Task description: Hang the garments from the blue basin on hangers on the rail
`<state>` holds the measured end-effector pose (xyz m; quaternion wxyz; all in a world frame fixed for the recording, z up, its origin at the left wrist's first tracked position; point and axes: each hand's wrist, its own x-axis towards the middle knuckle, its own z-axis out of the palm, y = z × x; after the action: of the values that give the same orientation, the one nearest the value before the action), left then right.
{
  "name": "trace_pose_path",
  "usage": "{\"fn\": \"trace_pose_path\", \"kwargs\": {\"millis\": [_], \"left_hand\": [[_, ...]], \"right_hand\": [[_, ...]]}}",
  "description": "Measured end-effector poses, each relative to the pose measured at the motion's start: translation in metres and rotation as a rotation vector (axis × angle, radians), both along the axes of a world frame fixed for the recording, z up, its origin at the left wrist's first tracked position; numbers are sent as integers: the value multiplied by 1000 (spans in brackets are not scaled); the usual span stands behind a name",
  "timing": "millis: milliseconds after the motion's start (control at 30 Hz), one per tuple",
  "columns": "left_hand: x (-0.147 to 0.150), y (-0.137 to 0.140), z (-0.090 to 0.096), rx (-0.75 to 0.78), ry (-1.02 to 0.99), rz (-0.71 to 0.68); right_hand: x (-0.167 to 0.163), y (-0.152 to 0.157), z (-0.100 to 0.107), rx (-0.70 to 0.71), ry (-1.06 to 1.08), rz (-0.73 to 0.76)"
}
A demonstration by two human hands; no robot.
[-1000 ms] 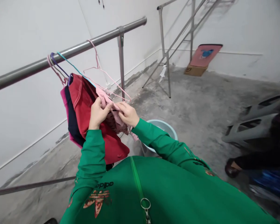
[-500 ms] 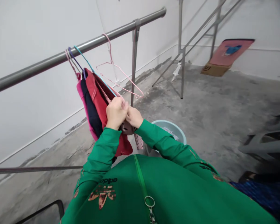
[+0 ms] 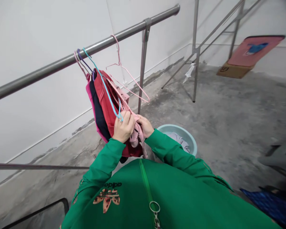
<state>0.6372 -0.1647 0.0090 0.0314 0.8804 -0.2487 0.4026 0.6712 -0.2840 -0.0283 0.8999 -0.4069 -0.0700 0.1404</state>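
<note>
A pink garment with dark marks [image 3: 136, 137] hangs partly from a light blue hanger [image 3: 107, 94] hooked on the metal rail. My left hand [image 3: 124, 127] is closed on the pink cloth, right by the hanger's lower corner. On the other side, my right hand [image 3: 145, 125] pinches the same garment. Just behind, a red garment [image 3: 102, 95], a dark navy one [image 3: 98, 109] and a bright pink one [image 3: 91, 103] hang close together on their own hangers. A bare pink hanger [image 3: 131, 76] hangs farther along the rail. The fingertips are partly hidden in the cloth.
The metal rail [image 3: 62, 60] crosses at upper left, held by an upright post [image 3: 143, 66]. A light blue basin [image 3: 194, 143] with pale cloth stands on the floor to the right. Another metal frame [image 3: 196, 73], a cardboard box [image 3: 235, 70] and a grey stool [image 3: 276, 160] are farther off.
Both hands have come slightly lower, and the pink garment shows more between them. The blue hanger's lower corner now shows beside my left hand. The view has shifted a little left.
</note>
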Motion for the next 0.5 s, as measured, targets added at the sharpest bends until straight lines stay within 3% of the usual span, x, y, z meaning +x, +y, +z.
{"fn": "trace_pose_path", "kwargs": {"millis": [133,300,400,500], "left_hand": [[-2,7,28,6,-237,18],[-13,20,66,-120,-132,160],[-16,19,60,-167,115,49],[-17,1,23,-287,618,-230]], "right_hand": [[3,-7,-19,55,79,71],[7,-26,-43,91,200,50],[4,-39,-44,70,196,5],[-8,-51,-29,10,75,-12]]}}
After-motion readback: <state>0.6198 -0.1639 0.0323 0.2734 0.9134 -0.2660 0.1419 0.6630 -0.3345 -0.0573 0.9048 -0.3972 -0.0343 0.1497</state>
